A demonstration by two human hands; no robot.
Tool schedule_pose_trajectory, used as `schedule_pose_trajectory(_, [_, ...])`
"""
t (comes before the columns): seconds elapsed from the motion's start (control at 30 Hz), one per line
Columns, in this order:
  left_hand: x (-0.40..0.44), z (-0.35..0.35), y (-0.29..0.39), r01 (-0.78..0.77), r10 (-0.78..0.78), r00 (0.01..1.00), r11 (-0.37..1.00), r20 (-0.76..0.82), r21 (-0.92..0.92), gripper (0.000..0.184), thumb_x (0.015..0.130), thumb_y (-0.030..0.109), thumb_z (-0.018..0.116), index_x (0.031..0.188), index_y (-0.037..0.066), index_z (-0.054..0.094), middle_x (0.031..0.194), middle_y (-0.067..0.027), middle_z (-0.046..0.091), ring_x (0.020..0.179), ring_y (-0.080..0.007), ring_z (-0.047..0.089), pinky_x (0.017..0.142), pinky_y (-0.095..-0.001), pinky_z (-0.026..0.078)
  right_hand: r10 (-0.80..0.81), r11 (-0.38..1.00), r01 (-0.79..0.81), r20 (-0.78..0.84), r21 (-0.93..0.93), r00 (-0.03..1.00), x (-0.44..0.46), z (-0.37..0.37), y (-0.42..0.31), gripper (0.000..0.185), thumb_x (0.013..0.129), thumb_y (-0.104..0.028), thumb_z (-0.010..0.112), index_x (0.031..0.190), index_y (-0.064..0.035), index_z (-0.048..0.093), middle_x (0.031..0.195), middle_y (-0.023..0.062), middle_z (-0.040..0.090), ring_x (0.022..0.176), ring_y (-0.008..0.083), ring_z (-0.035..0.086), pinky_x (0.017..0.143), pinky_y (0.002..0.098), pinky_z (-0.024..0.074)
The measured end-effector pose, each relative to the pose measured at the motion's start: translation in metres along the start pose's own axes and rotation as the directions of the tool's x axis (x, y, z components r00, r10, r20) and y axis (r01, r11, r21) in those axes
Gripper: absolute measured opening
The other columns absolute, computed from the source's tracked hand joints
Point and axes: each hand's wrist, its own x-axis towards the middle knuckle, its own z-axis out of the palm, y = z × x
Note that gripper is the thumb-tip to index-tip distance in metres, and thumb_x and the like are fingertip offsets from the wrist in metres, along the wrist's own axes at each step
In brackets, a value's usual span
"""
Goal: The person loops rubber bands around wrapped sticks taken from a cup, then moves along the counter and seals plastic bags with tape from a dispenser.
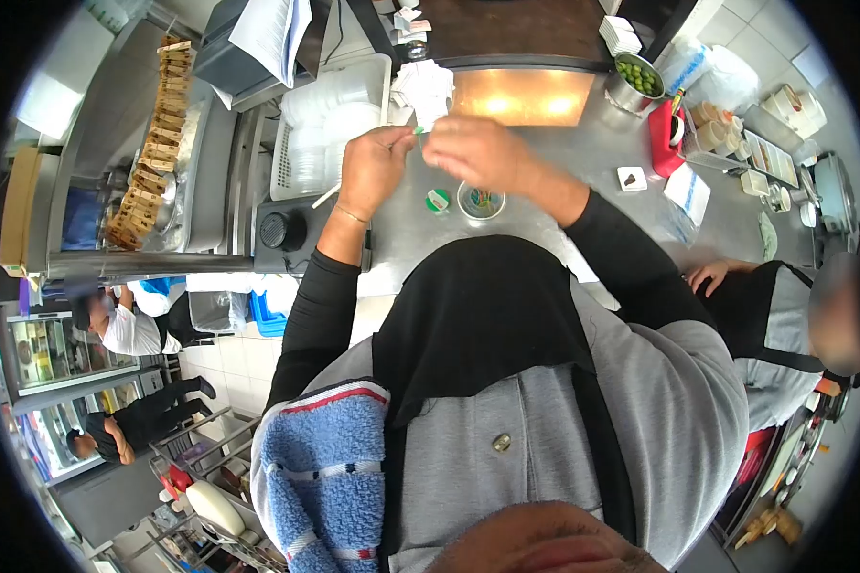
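My left hand [373, 170] is closed in a pinch over the steel counter [392, 244]. A small green piece [418, 131] shows at its fingertips, too small to name. Just to the right, my right hand [478, 155] has its fingers curled together and slightly blurred; what they hold, if anything, is hidden. Below the hands stands a small clear bowl [482, 216] with thin coloured sticks inside. Beside the bowl lies a round green lid-like piece [438, 201] with a pale strip across it.
A white basket of clear plastic containers [284, 181] stands left, near crumpled white paper [423, 88]. To the right are a pot of green fruit [637, 80], a red holder [666, 136] and a small white dish [632, 180]. A co-worker's hand [709, 277] rests at the counter's right.
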Motion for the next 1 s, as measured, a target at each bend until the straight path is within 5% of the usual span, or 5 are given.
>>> schedule_pose_trajectory(0.23, [-0.009,-0.022,0.047,-0.311,0.326,0.941,0.940,-0.097,0.141,0.013,0.091,0.012,0.077,0.098,0.002,0.079,0.092,-0.0143,0.077,0.082,-0.0311,0.075,0.074,-0.0368,0.059,0.505,0.467,-0.535,0.284,0.704,0.815,-0.020,0.065,0.105,0.008,0.100,-0.013,0.066,0.099,-0.0062,0.070,0.090,-0.0035,0.067,0.083,0.0091,0.061,0.078,0.0276,0.0516])
schedule_pose_trajectory(0.4, [-0.015,-0.028,0.019,-0.270,0.298,0.954,0.913,-0.045,0.306,0.009,0.088,0.010,0.078,0.095,0.003,0.079,0.091,-0.0121,0.077,0.079,-0.0315,0.073,0.072,-0.0388,0.059,0.148,0.961,-0.175,0.135,0.216,0.980,-0.004,0.015,-0.009,0.011,0.095,-0.017,0.069,0.097,-0.0062,0.068,0.085,0.0061,0.069,0.080,0.0180,0.067,0.075,0.0352,0.0531])
schedule_pose_trajectory(0.5, [-0.026,-0.018,0.028,-0.356,0.361,0.932,0.905,0.019,0.231,0.008,0.088,0.009,0.078,0.094,0.003,0.079,0.091,-0.0124,0.077,0.079,-0.0313,0.073,0.072,-0.0379,0.059,0.301,0.904,-0.337,0.168,0.264,0.939,0.038,-0.011,0.032,0.013,0.094,-0.017,0.068,0.102,-0.0063,0.068,0.086,0.0080,0.068,0.077,0.0192,0.066,0.069,0.0368,0.0524])
schedule_pose_trajectory(0.7, [-0.025,-0.028,0.039,-0.104,0.102,0.986,0.994,-0.131,-0.012,0.013,0.094,0.009,0.076,0.103,0.001,0.080,0.093,-0.0134,0.079,0.081,-0.0220,0.075,0.075,-0.0319,0.058,0.575,-0.042,-0.457,0.396,0.888,0.716,-0.031,0.073,0.042,0.008,0.102,-0.010,0.067,0.103,-0.0032,0.070,0.089,0.0001,0.065,0.083,0.0096,0.060,0.073,0.0271,0.0497])
schedule_pose_trajectory(1.0, [-0.040,-0.003,0.041,0.232,-0.254,0.967,0.830,0.027,-0.506,0.025,0.102,0.011,0.068,0.123,0.000,0.075,0.096,-0.0052,0.079,0.074,-0.0077,0.060,0.068,-0.0237,0.049,0.720,-0.134,-0.279,0.287,0.951,0.632,-0.037,0.081,0.043,0.005,0.102,-0.008,0.067,0.101,-0.0044,0.070,0.090,0.0019,0.068,0.080,0.0116,0.061,0.075,0.0288,0.0504])
